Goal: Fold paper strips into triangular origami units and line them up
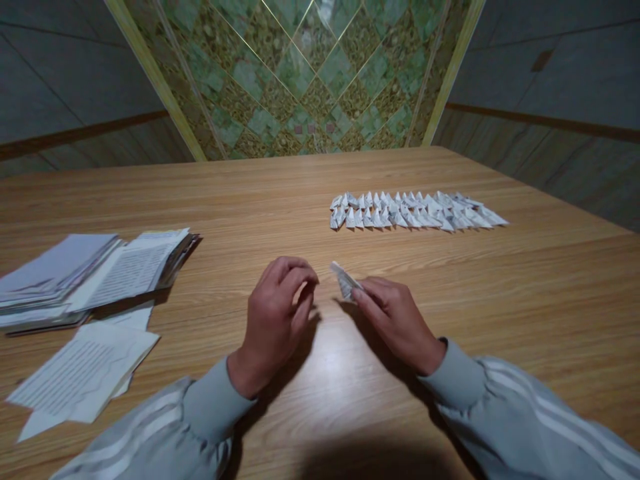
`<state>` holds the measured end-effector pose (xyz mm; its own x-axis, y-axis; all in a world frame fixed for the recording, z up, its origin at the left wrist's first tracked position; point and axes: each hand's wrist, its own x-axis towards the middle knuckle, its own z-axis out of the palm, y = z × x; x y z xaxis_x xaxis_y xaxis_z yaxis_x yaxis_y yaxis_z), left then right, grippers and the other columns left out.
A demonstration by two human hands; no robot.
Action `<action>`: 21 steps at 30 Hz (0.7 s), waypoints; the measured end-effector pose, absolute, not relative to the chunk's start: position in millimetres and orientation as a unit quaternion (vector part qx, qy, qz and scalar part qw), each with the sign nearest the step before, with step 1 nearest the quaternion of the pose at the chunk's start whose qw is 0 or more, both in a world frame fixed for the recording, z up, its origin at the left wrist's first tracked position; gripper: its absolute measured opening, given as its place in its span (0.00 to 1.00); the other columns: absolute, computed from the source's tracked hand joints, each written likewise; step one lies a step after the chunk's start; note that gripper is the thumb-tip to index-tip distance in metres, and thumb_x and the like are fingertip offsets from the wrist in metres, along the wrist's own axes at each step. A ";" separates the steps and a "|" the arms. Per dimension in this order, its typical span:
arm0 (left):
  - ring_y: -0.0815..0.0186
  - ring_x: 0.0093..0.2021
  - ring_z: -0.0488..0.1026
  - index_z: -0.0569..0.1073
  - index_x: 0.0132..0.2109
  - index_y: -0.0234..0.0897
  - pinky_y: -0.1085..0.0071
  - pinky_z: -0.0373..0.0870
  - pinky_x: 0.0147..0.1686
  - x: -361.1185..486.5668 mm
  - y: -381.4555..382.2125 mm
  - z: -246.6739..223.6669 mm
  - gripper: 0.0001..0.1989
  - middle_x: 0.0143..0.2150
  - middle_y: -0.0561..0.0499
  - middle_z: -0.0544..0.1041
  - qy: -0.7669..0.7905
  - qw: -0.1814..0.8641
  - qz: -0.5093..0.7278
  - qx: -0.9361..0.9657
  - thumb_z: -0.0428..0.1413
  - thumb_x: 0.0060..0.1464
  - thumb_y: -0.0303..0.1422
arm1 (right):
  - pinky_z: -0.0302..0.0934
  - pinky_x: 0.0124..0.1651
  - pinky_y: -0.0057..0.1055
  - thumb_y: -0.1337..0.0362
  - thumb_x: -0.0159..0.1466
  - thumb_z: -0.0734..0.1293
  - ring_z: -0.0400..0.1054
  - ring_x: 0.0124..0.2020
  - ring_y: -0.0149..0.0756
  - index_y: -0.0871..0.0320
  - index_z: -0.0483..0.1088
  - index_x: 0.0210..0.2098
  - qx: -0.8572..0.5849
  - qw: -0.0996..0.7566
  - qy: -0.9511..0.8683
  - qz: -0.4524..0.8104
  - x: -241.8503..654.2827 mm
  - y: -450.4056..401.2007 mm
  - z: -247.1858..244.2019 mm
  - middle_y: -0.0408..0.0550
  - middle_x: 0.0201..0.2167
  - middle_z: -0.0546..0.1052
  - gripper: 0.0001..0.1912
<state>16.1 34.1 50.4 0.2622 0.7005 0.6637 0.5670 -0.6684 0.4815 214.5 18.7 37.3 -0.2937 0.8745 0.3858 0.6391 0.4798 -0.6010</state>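
Observation:
Between thumb and fingers, my right hand (395, 317) grips a small folded piece of printed paper (345, 281), its pointed end tilted up to the left. My left hand (280, 310) is just left of it, apart from the paper, with its fingers curled and the thumb and fingertips near each other. Whether anything lies between those fingertips is too small to make out. Beyond my right hand, two rows of small folded paper pieces (410, 211) stand side by side on the wooden table (250, 220).
A thick stack of papers and booklets (65, 267) lies at the left of the table. Nearer to me, several loose printed sheets (85, 367) overlap. Behind the table's far edge is a green patterned tiled wall (300, 73), with grey walls on both sides.

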 end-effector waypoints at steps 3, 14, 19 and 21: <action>0.63 0.40 0.73 0.74 0.40 0.39 0.67 0.72 0.39 28.6 22.1 43.3 0.06 0.39 0.48 0.76 0.398 0.226 0.431 0.778 0.53 0.62 0.26 | 0.57 0.39 0.35 0.65 0.73 0.56 0.67 0.35 0.40 0.62 0.74 0.48 -0.501 0.360 -0.783 0.078 210.8 15.9 29.1 0.51 0.33 0.77 0.16; 0.61 0.43 0.75 0.74 0.43 0.36 0.65 0.77 0.41 35.5 23.8 27.0 0.07 0.43 0.45 0.76 0.399 0.516 0.463 0.600 0.58 0.59 0.34 | 0.57 0.45 0.40 0.63 0.74 0.55 0.64 0.41 0.44 0.61 0.61 0.65 -0.453 0.281 -0.840 0.099 204.3 5.1 33.7 0.53 0.40 0.77 0.22; 0.61 0.43 0.75 0.74 0.42 0.36 0.65 0.75 0.43 35.2 23.8 26.8 0.06 0.42 0.46 0.76 0.399 0.475 0.473 0.626 0.58 0.59 0.33 | 0.60 0.46 0.39 0.59 0.74 0.57 0.64 0.42 0.43 0.58 0.64 0.63 -0.438 0.324 -0.826 0.149 210.4 10.7 34.7 0.52 0.39 0.74 0.21; 0.62 0.42 0.75 0.73 0.42 0.36 0.66 0.75 0.41 35.7 24.1 27.0 0.05 0.41 0.47 0.75 0.407 0.445 0.473 0.642 0.57 0.59 0.32 | 0.62 0.46 0.38 0.60 0.73 0.59 0.66 0.42 0.42 0.57 0.64 0.63 -0.432 0.349 -0.816 0.163 210.1 11.2 33.5 0.52 0.40 0.74 0.20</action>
